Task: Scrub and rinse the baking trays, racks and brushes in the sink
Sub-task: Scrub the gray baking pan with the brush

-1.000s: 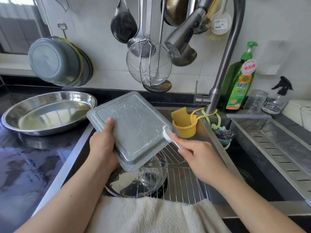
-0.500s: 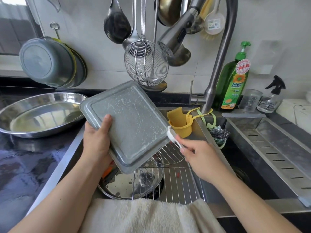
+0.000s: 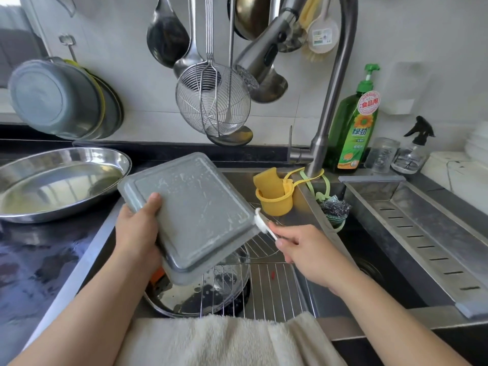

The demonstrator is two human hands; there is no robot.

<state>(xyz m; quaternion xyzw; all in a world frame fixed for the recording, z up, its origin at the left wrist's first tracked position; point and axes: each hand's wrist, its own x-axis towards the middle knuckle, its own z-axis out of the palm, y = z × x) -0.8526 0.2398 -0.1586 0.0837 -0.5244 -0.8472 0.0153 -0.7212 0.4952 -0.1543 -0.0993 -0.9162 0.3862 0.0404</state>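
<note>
Sink (image 3: 319, 291): steel basin filling the lower middle of the view, with a cream towel (image 3: 224, 342) draped over its near rim at 6 o'clock.
Surface (image 3: 39, 260): dark, wet and glossy, at 9 o'clock of the sink; a wide oval steel basin (image 3: 63, 159) sits on it.
Drain tray (image 3: 422, 233): slotted steel, at 3 o'clock of the sink.
Faucet (image 3: 332, 101): tall arched neck rising at 1 o'clock, spray head angled down toward the hanging wire skimmer (image 3: 214, 101).
Baking tray (image 3: 190, 212): grey, rectangular, held tilted above the sink with its underside facing the camera, streaked with white suds.
Wire rack (image 3: 266, 289): lying in the sink beneath the tray, over a round steel pan (image 3: 184, 299).
Left hand (image 3: 137, 233): at 9 o'clock of the tray, fingers closed around its left edge, thumb flat on the underside.
Right hand (image 3: 309, 254): at 4 o'clock of the tray, fingers pinched closed on the handle of a small white brush (image 3: 261, 221).
Brush head: touching the tray's right corner.
Dish soap bottle (image 3: 353, 128): green, upright at 2 o'clock behind the faucet base.
Sponge holder (image 3: 274, 196): yellow cup with a yellow sponge, hanging from the faucet base, just beyond the brush.
Steel scourer (image 3: 335, 207): in a green holder, at 3 o'clock of the sponge holder.
</note>
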